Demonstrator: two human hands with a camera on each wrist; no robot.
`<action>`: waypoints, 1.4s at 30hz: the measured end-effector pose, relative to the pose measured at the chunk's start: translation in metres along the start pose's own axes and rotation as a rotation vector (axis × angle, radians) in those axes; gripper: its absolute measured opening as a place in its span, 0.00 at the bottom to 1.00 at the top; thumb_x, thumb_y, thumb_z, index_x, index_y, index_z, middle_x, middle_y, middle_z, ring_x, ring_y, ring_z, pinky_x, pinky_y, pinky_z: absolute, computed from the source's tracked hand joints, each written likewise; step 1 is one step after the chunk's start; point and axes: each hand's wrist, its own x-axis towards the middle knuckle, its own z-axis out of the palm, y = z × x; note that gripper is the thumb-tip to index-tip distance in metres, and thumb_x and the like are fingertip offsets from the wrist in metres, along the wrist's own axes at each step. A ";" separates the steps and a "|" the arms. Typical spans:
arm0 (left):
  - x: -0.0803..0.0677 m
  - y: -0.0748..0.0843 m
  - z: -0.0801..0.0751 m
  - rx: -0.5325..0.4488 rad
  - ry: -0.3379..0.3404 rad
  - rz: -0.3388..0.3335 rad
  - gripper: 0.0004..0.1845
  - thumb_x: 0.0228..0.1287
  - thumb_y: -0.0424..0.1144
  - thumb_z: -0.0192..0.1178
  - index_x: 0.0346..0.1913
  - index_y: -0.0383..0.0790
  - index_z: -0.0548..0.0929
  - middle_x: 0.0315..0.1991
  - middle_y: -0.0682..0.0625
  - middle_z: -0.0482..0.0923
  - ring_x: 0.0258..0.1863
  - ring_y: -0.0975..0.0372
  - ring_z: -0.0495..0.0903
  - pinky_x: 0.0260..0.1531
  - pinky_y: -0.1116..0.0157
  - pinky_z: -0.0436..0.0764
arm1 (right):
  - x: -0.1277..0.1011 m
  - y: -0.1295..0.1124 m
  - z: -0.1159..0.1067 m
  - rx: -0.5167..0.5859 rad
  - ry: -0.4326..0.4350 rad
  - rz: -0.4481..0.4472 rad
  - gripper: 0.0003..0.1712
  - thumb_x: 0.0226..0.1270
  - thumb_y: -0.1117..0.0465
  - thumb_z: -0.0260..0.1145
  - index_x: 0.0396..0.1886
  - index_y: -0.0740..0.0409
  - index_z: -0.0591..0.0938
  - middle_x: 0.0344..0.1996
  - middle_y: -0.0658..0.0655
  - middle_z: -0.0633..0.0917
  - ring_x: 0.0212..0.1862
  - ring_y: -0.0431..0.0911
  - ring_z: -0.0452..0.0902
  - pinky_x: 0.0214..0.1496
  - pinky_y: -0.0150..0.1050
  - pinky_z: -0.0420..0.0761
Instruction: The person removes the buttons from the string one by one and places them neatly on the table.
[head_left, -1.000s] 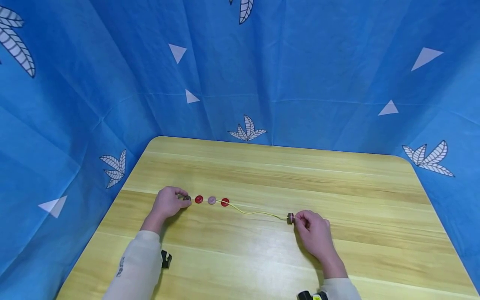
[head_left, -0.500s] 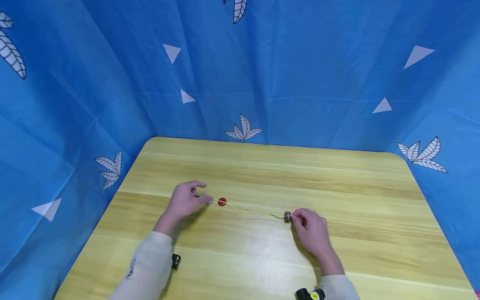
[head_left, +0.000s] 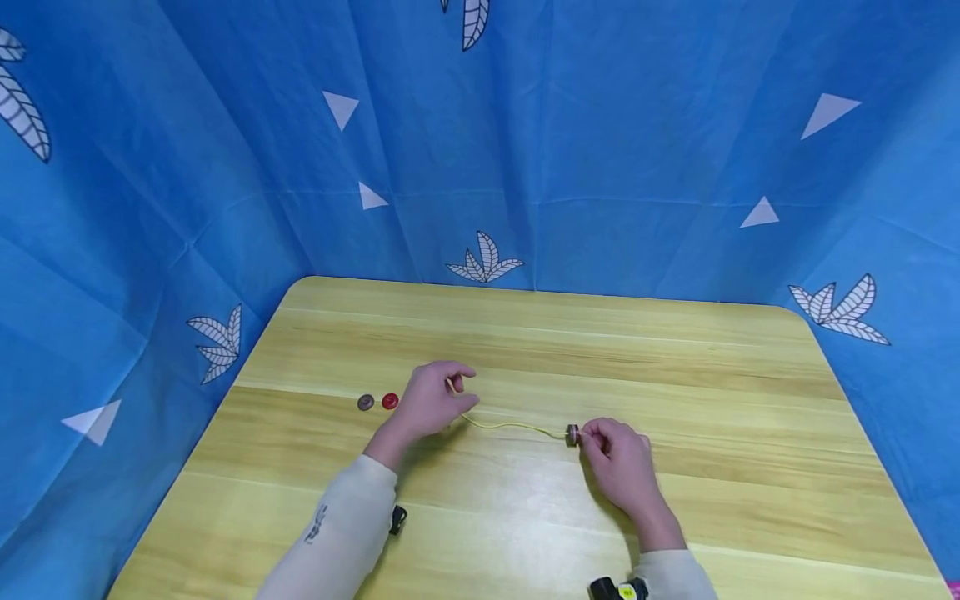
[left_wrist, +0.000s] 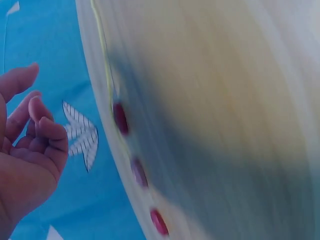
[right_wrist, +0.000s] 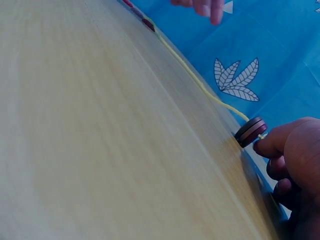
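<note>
My left hand (head_left: 431, 400) hovers above the row of buttons, fingers loosely bent, holding nothing. Left of it lie a brown button (head_left: 365, 402) and a red button (head_left: 390, 401). In the head view the hand covers the rest of the row; the left wrist view shows a mauve button (left_wrist: 139, 172) between two red ones. A yellow string (head_left: 517, 425) runs from the row to a small stack of buttons (head_left: 573, 435), which stands on edge on the string. Just right of the stack, my right hand (head_left: 622, 458) pinches the string's end between thumb and finger.
The wooden table (head_left: 637, 350) has rounded far corners. A blue curtain (head_left: 637, 125) with leaf and triangle prints hangs behind it and along its left side. Black wrist gear (head_left: 618, 588) is strapped near the right sleeve.
My left hand has moved right along the row, away from the brown button, uncovering the brown and first red buttons. The right hand keeps its pinch in place. The view shifted slightly.
</note>
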 end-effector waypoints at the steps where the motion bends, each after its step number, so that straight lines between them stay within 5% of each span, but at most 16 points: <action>1: 0.001 0.003 0.005 -0.011 -0.013 0.003 0.17 0.57 0.34 0.73 0.50 0.36 0.86 0.31 0.52 0.75 0.24 0.63 0.72 0.29 0.57 0.74 | 0.000 0.000 0.000 0.002 0.000 0.001 0.09 0.66 0.66 0.68 0.28 0.48 0.82 0.17 0.40 0.72 0.22 0.41 0.66 0.42 0.45 0.60; 9: 0.008 0.030 0.053 -0.086 -0.177 0.045 0.16 0.58 0.30 0.71 0.50 0.33 0.85 0.40 0.45 0.82 0.28 0.64 0.77 0.33 0.65 0.80 | 0.000 0.001 -0.001 0.001 0.009 -0.009 0.09 0.65 0.67 0.69 0.28 0.48 0.83 0.17 0.39 0.72 0.22 0.40 0.66 0.41 0.45 0.59; 17: 0.014 0.039 0.087 -0.040 -0.241 0.078 0.15 0.55 0.31 0.73 0.46 0.37 0.86 0.41 0.50 0.84 0.36 0.65 0.81 0.41 0.69 0.78 | 0.000 0.000 0.000 -0.007 0.020 -0.022 0.09 0.65 0.66 0.69 0.27 0.47 0.83 0.17 0.38 0.71 0.22 0.39 0.67 0.41 0.45 0.60; 22: 0.016 0.045 0.094 -0.035 -0.278 0.064 0.13 0.54 0.31 0.74 0.42 0.39 0.85 0.39 0.53 0.84 0.40 0.64 0.82 0.44 0.68 0.78 | 0.000 -0.001 -0.002 -0.004 0.022 -0.026 0.10 0.64 0.66 0.69 0.27 0.47 0.82 0.17 0.38 0.71 0.23 0.39 0.67 0.41 0.45 0.60; 30: 0.018 0.049 0.100 -0.055 -0.358 0.037 0.12 0.53 0.30 0.75 0.39 0.40 0.83 0.33 0.57 0.83 0.32 0.70 0.80 0.39 0.71 0.78 | -0.001 0.000 -0.002 -0.004 0.014 -0.019 0.09 0.64 0.67 0.69 0.28 0.48 0.83 0.18 0.39 0.72 0.23 0.39 0.67 0.42 0.46 0.60; 42: 0.021 0.049 0.107 -0.021 -0.363 0.062 0.13 0.52 0.29 0.74 0.38 0.39 0.81 0.24 0.61 0.78 0.25 0.70 0.76 0.35 0.71 0.76 | -0.001 0.000 -0.002 -0.005 0.020 -0.024 0.09 0.64 0.67 0.69 0.28 0.48 0.83 0.17 0.39 0.71 0.23 0.39 0.67 0.43 0.46 0.61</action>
